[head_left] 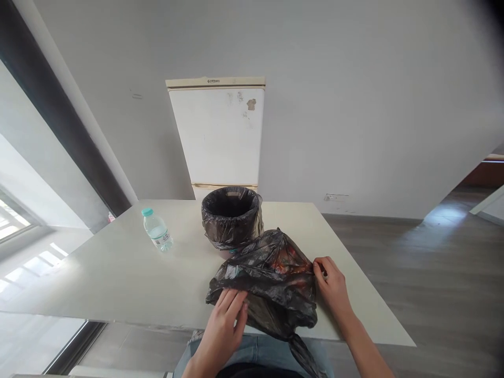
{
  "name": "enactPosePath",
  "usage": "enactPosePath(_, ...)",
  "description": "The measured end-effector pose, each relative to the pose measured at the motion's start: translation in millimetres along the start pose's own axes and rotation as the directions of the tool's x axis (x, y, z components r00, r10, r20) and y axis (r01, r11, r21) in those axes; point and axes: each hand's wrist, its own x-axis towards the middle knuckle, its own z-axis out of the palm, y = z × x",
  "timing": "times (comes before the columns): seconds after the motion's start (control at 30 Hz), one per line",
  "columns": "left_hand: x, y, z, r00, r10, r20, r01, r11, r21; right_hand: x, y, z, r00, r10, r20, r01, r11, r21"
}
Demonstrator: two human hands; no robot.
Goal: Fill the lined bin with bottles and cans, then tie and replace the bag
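Head view: bag (pixel 271 278) just nearside of lined bin (pixel 230 230), right hand (pixel 334 289) pinching its edge, left hand (pixel 225 325) against it, fingers together, grip unclear; thin film likely wants light, even tension.

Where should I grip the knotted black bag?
Probably by the narrow tail beyond its knot, coming from the person's side with the right hand: it hangs past the near edge of the table, while the black bag itself spreads wide and crumpled.

a teal-capped bottle (pixel 157 232) stands on the pale table (pixel 129 278); beyond, a white fridge (pixel 220 136) near a grey wall (pixel 346 105)
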Motion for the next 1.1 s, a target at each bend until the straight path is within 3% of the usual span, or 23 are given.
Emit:
enactPosePath(0.1, 7.6, 0.4, 13.4, 0.997, -0.049, 0.067, 0.047, 0.998, 0.028, 0.0, 0.7, 0.2, 1.0, 0.0, 0.019, 0.0, 1.0, 0.002)
enactPosePath(0.23, 15.4, 0.3, 39.7, 0.979, -0.041, 0.201, 0.02, 0.994, 0.106, 0.1, 1.3, 1.1, 1.0, -0.006, 0.023, 0.006, 1.0, 0.006)
enactPosePath(0.4, 25.2, -15.7, 59.5, 0.979, -0.195, 0.059, 0.163, 0.922, 0.35, -0.8, 0.4, -0.2, 1.0, 0.003, 0.016, -0.003, 1.0, 0.021)
enactPosePath(0.5, 28.7, -27.5, 60.4, 0.976, -0.219, 0.005, 0.199, 0.893, 0.404, -1.9, -2.3, -2.2, 0.999, 0.013, 0.03, -0.014, 0.999, 0.046)
enactPosePath(0.6, 30.1, -34.8, 60.3, 0.965, -0.263, 0.023, 0.233, 0.891, 0.39, -2.4, -5.7, -3.0, 0.998, -0.01, 0.069, 0.005, 0.997, 0.075)
enactPosePath(0.83, 29.8, -29.6, 55.1, 0.941, -0.331, 0.067, 0.298, 0.908, 0.295, -1.7, -5.4, -1.7, 0.993, -0.005, 0.118, -0.002, 0.998, 0.065)
enactPosePath(0.97, 17.8, -25.2, 44.7, 0.949, -0.315, -0.024, 0.308, 0.904, 0.296, -2.0, -4.5, -1.7, 0.985, -0.005, 0.172, -0.003, 0.999, 0.046)
enactPosePath(1.1, 8.9, -27.0, 33.3, 0.959, -0.23, -0.166, 0.269, 0.923, 0.274, -4.0, -4.4, -2.3, 0.969, -0.044, 0.243, 0.027, 0.997, 0.07)
